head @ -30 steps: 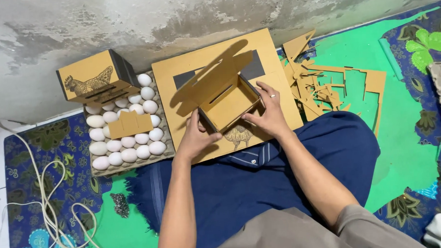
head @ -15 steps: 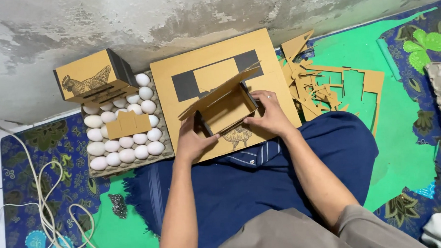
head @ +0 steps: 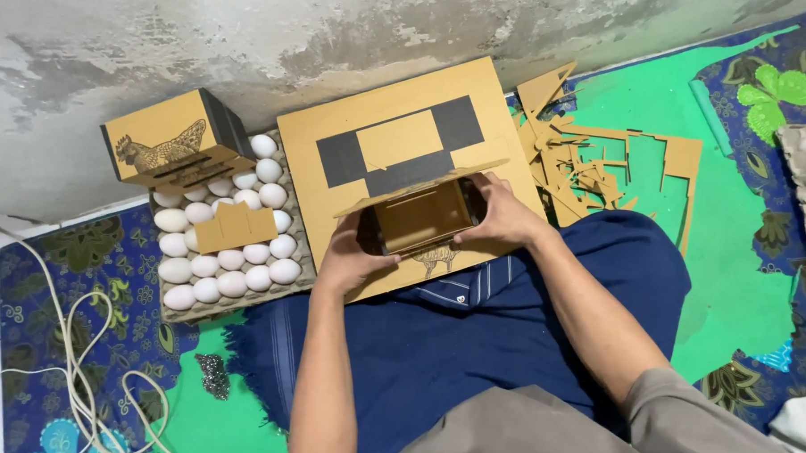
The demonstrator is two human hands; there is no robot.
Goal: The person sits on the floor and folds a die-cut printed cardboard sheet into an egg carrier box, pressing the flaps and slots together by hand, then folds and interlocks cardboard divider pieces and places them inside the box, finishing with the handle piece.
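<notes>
Cardboard box (head: 418, 219) open-topped, left hand (head: 355, 255) and right hand (head: 501, 219) flanking it, fingers grasping its sides

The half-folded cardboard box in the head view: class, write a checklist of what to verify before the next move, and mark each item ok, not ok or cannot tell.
1. Left hand grips the cardboard box on its left side: ok.
2. Right hand grips its right side: ok.
3. Box opening faces up, inside visible and holding nothing: ok.
4. Top flap closed: not ok, it stands open at the far edge.
5. Bottom of the box locked: cannot tell, hidden.
6. Egg tray lies apart from the hands, to the left: ok.
</notes>
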